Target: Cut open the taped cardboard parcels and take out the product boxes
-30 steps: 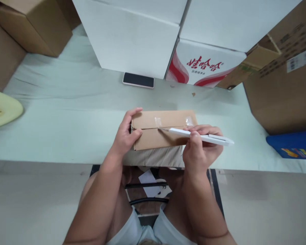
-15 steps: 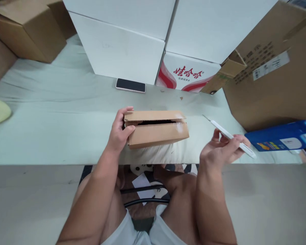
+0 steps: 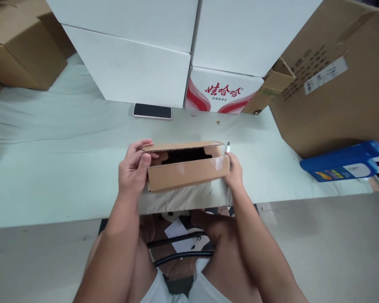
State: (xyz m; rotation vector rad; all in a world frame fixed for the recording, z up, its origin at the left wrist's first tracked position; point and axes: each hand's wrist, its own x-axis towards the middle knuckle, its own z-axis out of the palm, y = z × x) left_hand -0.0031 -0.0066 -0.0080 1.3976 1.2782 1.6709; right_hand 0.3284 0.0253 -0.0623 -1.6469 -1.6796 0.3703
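Note:
A small brown cardboard box lies near the front edge of the covered table, its upper flap raised and something black showing in the gap. My left hand grips the box's left end, fingers reaching under the raised flap and the thumb at the opening. At the opposite end, my right hand is closed against the box's side. From its fingers pokes the tip of a white utility knife; the rest of the knife is hidden.
Beyond the box, a phone lies before stacked white cartons and a red-and-white carton. A large cardboard box and a blue bottle stand and lie at right. More brown boxes sit at back left.
My right hand has come leftward with the utility knife to the box's right end. The box's flap has lifted, widening the gap, with my left fingers now under it. The view has shifted slightly.

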